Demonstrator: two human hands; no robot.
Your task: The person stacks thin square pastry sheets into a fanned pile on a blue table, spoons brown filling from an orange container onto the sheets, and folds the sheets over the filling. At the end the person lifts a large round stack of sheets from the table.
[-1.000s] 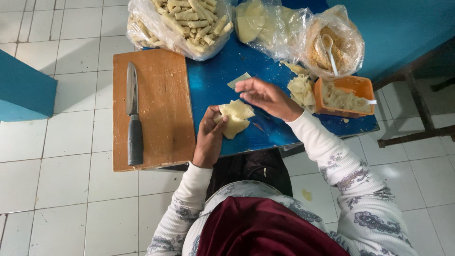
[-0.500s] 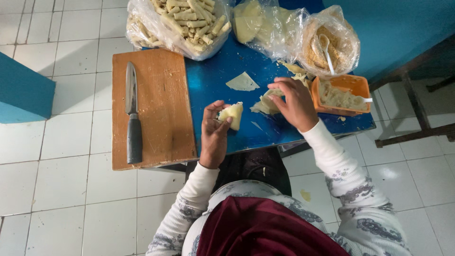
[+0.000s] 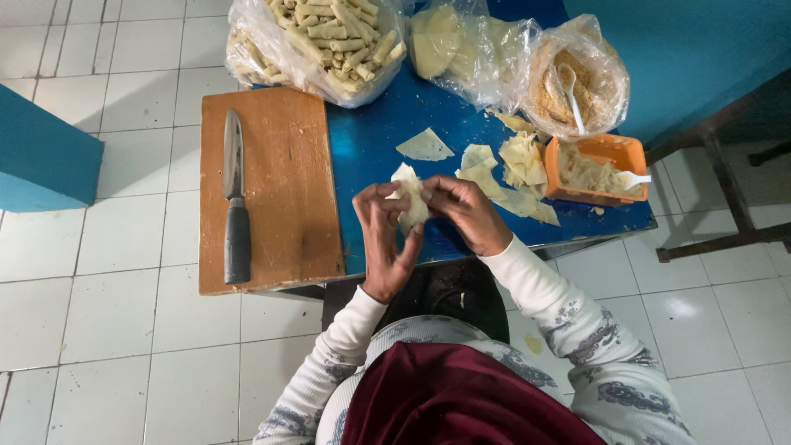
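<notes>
From the head camera, a small blue table (image 3: 387,140) stands on a white tiled floor (image 3: 99,330), with a blue block (image 3: 41,156) at the left edge and a blue wall at upper right above dark metal legs. A wooden cutting board (image 3: 280,189) lies on the table's left part and overhangs it, and a dark-handled knife (image 3: 235,198) rests on the board, blade pointing away from the person. At the far edge sit a clear bag of rolled pastry sticks (image 3: 329,41), a clear bag of pale wrapper sheets (image 3: 461,45) and a bag of brown crumbs (image 3: 577,78) with a white spoon in it. An orange tub (image 3: 597,169) of pale filling stands at the right, a white utensil resting on its rim, and loose wrapper pieces (image 3: 511,173) lie just beside it. Over the table's near edge, the left hand (image 3: 386,243) and the right hand (image 3: 461,213) meet around a pale wrapper (image 3: 409,198), the fingers of both curled and pinching it between them. Half a second ago the right hand was out by the orange tub and the left hand alone held the wrapper; now the right has come back to it, and the wrapper stands more upright and folded.
</notes>
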